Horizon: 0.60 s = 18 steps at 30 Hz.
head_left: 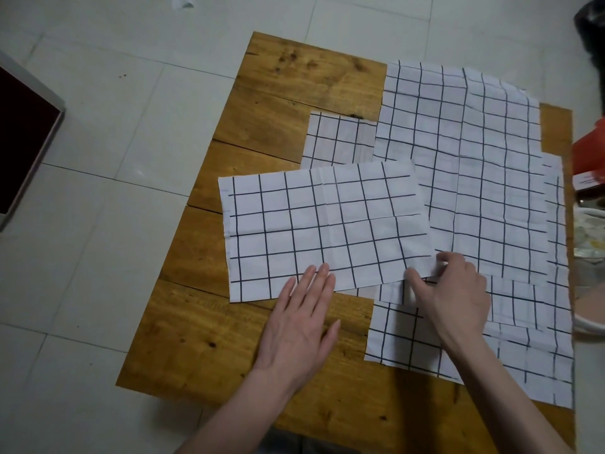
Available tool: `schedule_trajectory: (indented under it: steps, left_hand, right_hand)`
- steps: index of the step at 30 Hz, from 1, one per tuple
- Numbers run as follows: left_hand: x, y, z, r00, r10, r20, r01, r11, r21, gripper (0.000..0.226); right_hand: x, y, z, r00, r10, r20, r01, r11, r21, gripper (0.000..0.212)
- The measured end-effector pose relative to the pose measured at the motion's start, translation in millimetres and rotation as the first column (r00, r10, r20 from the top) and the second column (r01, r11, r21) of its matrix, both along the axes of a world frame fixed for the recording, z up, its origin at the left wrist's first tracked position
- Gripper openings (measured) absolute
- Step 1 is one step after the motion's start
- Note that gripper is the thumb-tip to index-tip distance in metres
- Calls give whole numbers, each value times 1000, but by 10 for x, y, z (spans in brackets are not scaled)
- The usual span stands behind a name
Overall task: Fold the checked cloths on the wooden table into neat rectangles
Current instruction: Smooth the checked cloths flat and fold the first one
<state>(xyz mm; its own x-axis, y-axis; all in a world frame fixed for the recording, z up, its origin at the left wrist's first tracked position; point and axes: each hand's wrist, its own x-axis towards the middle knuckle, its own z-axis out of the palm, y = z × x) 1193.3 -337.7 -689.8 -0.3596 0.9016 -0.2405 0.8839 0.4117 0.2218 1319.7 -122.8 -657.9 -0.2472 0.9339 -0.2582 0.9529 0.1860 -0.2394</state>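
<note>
Head view, looking down: a wooden surface (271, 126) stands on a pale tiled floor (98, 126), with several white cloths checked in dark lines lying on it. The nearest cloth (324, 231) lies flat as a rectangle at the middle of the surface, its right end overlapping a larger cloth (474, 165) spread over the right half. More checked cloth shows beneath, at the right near edge and behind the front one.

The left hand (301, 326) lies flat with fingers straight and together, fingertips pressing the near edge of the front cloth, palm on bare wood. The right hand (451, 290) has its fingers and thumb curled, pinching the near right corner of that same cloth.

The cloth looks thin, light and limp, with soft creases; it probably slides easily on the wood and shifts if tugged. Corners and edges seem the best places to hold, with one hand pinning the cloth while the other lifts a corner across.

At the far right edge are a red object (589, 149) and other items, too cropped to identify.
</note>
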Motion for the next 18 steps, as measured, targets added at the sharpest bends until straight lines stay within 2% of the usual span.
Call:
schedule_trajectory:
  steps: [3, 5, 9, 13, 18]
  left_hand:
    - [2, -6, -28, 1000, -6, -10, 6, 1000, -13, 70]
    - [3, -3, -39, 1000, -3, -11, 3, 1000, -18, 71]
    - [11, 15, -15, 1000, 9, -9, -9, 999, -33, 71]
    - [46, 31, 37, 999, 30, 14, -29, 999, -18, 72]
    - [126, -14, 34, 998, -49, 39, 50, 999, -22, 73]
  right_hand:
    - [-31, 58, 24, 996, -74, -53, 67, 990, -121, 61]
    - [-24, 61, 17, 977, -152, -150, 119, 971, -208, 57]
    - [-55, -60, 180, 842, -319, -435, 167, 921, -352, 32]
    - [-43, -202, 439, 774, -290, -563, 134, 944, -302, 6]
    - [80, -383, 718, 784, -124, -608, 79, 992, -101, 7]
